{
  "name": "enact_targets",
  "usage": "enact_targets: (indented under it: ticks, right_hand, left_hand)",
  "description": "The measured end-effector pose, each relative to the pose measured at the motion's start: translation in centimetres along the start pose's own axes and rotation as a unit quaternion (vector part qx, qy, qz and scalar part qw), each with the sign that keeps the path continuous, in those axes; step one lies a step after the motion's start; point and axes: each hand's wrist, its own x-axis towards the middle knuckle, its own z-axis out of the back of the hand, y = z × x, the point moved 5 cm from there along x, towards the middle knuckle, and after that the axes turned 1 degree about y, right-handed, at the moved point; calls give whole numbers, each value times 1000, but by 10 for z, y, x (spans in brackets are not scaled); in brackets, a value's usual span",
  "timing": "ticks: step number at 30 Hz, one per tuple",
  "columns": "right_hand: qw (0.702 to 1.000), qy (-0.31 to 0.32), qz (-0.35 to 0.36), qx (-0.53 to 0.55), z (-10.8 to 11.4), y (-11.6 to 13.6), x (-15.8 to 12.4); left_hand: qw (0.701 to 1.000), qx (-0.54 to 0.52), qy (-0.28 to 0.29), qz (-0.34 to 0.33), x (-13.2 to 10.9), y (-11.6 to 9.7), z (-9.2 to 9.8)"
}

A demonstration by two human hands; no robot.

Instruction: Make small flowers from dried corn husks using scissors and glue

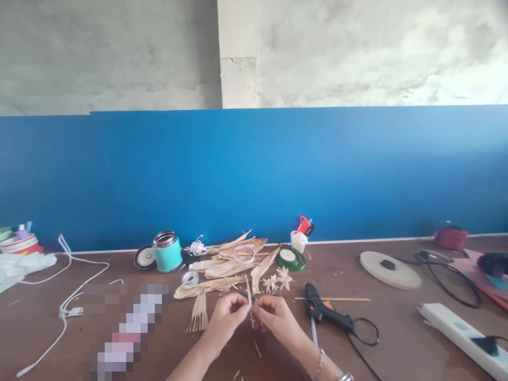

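Over the table's front, a narrow, pale strip of dried husk (248,290) stands nearly upright between my two hands. My left hand (230,317) pinches it between thumb and fingers. My right hand (274,316) closes on its lower part from the other side. Something dark lies just behind my fingertips, mostly hidden. Beyond the hands is a pile of dried husks (228,268). A husk piece cut into a fringe (198,313) lies left of my left hand. Small star-shaped husk flowers (283,278) rest behind my right hand.
A black glue gun (327,314) and a thin wooden stick (349,300) lie to the right. Farther right are a round white disc (387,269) and a power strip (460,333). Behind stand a turquoise jar (167,254), green ribbon roll (289,258) and white cup (298,241).
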Motion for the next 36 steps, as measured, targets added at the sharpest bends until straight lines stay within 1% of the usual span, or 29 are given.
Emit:
enact_targets:
  ticks: [6, 10, 13, 15, 18, 21, 24, 26, 28, 30, 31, 33, 34, 35, 36]
  right_hand:
    - [996, 7, 55, -72, 2, 1, -1]
    - [992, -2, 64, -106, 2, 0, -2]
    - [981, -35, 85, -169, 2, 2, -3]
    - [966, -67, 110, -226, 2, 4, -3]
    - [939, -121, 135, -293, 10, 4, 0]
    - [933, -167, 102, -303, 28, 0, 4]
    - [923, -215, 68, -310, 47, -3, 6]
    - [920, -228, 55, -315, 52, -4, 6]
    - [924, -210, 55, -314, 48, -4, 6]
    - [943, -171, 64, -278, 38, -1, 4]
    - [958, -151, 69, -234, 32, 1, 3]
    - [990, -75, 66, -97, 18, 6, 1]
    - [997, -39, 55, -36, 11, 8, -1]
    - [999, -6, 42, -6, 5, 10, -2]
    - [1000, -2, 29, 6, 2, 12, -4]
  left_hand:
    - [999, 51, 13, -7, 1, 1, -1]
    - [996, 85, 22, -24, 1, -2, -2]
    - [993, 109, 9, -38, -1, -5, -2]
    - [994, 105, 1, -36, -2, -5, -3]
    - [999, 29, 24, -6, -3, -3, -5]
    - [994, -94, 53, 21, -4, -2, -6]
    - [977, -205, 47, 23, -4, -4, -1]
    - [968, -248, 29, 18, -3, -5, 4]
    - [967, -254, 10, 12, -3, -5, 7]
    - [972, -235, -1, 13, -2, -4, 7]
    - [976, -219, -2, 16, -3, -3, 6]
    - [983, -184, -8, 23, -3, -2, 3]
    - [985, -169, -6, 22, -3, -2, 1]
    - [987, -159, -7, 18, -4, -3, -1]
    - [988, -153, -10, 16, -4, -3, -2]
